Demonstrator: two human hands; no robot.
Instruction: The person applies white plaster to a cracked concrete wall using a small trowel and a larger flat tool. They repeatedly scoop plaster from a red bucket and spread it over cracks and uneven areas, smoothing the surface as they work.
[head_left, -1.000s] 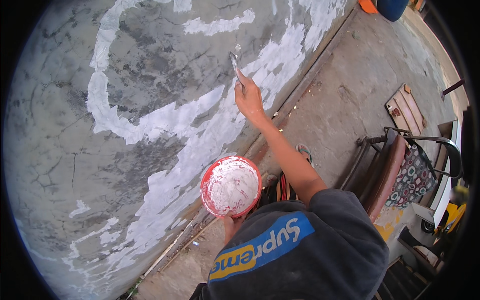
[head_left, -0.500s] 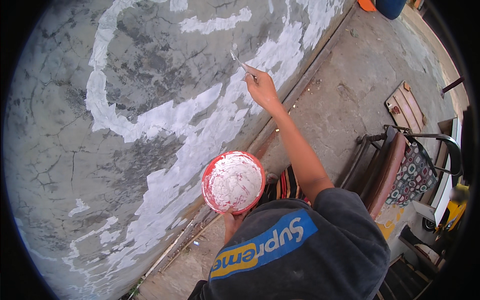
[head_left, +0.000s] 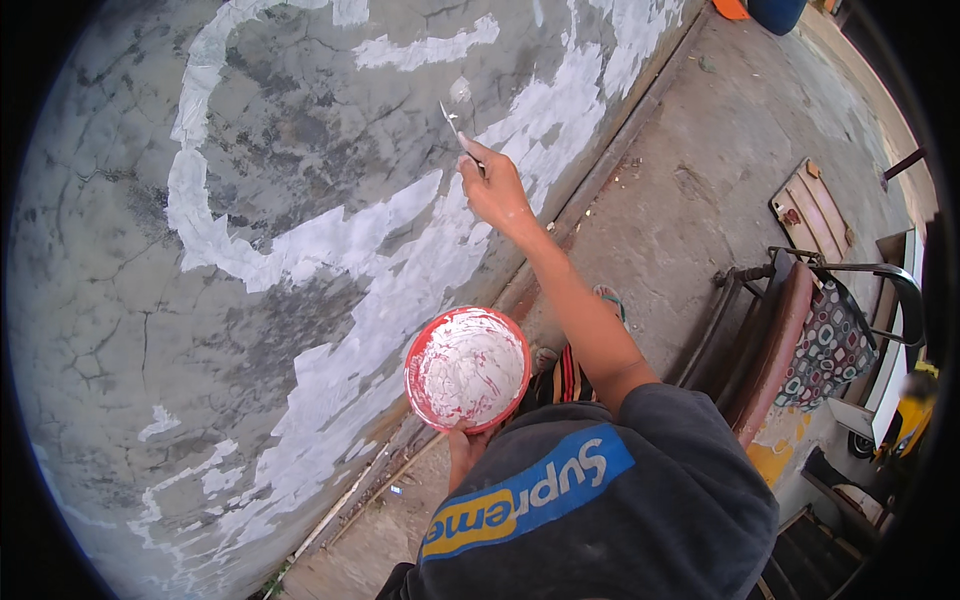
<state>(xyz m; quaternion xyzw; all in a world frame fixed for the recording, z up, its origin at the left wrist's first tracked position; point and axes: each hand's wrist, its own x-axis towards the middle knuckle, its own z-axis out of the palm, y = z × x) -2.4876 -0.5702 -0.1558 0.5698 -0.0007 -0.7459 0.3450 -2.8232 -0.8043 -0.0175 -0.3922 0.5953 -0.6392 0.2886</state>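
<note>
My right hand (head_left: 488,190) grips a thin metal putty knife (head_left: 452,125), its blade angled up and left over the grey, cracked wall (head_left: 110,260). A bit of white paste is on the blade. Just above and right of the tip is a small white dab (head_left: 460,90) on the wall. My left hand (head_left: 468,447) holds a red round tub (head_left: 414,385) of white paste from below, close to my body. Rough white patches (head_left: 340,230) form a curved outline and a long band along the wall.
A concrete floor (head_left: 690,150) runs along the wall's base, with my sandalled foot (head_left: 610,305) on it. To the right are a chair (head_left: 785,340) with a patterned cloth (head_left: 830,350), a pale board (head_left: 810,205), a yellow object (head_left: 905,420); farther off, a blue barrel (head_left: 772,12).
My right hand shifted rightward, then back left and a little down, with the knife tip moving off the dab, which looks slightly larger. My left hand and tub shifted slightly right.
</note>
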